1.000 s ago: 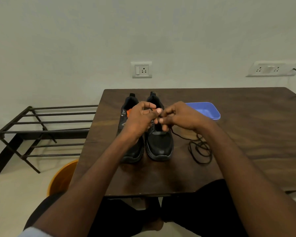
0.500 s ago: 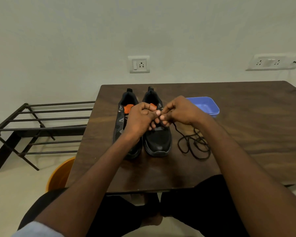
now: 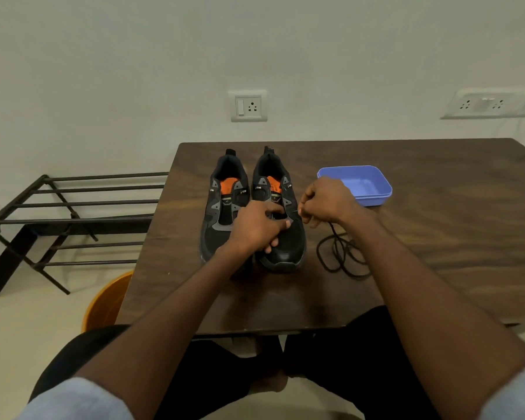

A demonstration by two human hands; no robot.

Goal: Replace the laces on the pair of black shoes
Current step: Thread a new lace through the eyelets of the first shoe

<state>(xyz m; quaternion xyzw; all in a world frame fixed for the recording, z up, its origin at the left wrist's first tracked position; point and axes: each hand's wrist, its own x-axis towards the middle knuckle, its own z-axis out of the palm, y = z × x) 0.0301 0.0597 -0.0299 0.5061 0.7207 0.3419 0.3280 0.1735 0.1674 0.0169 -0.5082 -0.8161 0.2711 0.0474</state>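
A black metal rack stands left of the wooden table, an orange bucket beside it. Two black shoes sit side by side on the table. The left hand grips the right shoe's eyelet area. The right hand pinches a black lace, which trails coiled on the table. The blue tray looks empty.

Dim, even light; soft focus, bowed edges.
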